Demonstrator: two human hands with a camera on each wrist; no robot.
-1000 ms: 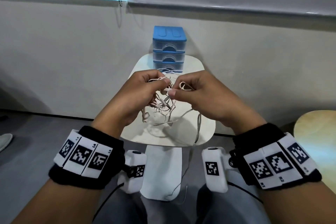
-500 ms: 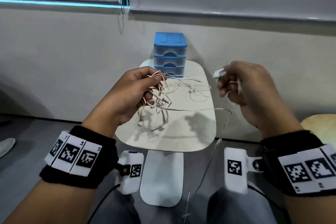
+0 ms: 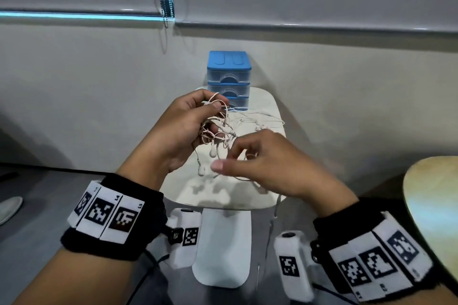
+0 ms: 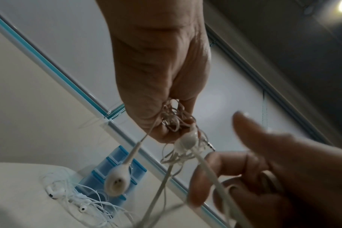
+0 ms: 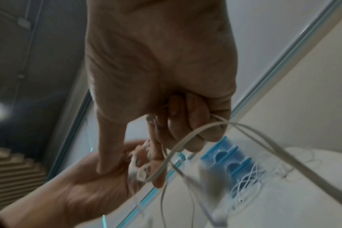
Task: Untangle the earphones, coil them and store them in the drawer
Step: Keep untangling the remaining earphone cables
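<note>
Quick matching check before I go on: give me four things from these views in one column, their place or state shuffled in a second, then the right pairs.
Things
1. pink earphones
2. white earphones
3. drawer unit
4. right hand

Places or states
A. lying loose on the table
B. standing at the table's far edge, drawers closed
C. bunched in the left hand
D. holding one pulled-out length of cord

Pairs: 1-C, 2-A, 3-B, 4-D

White table with blue drawer unit, white earphones
</note>
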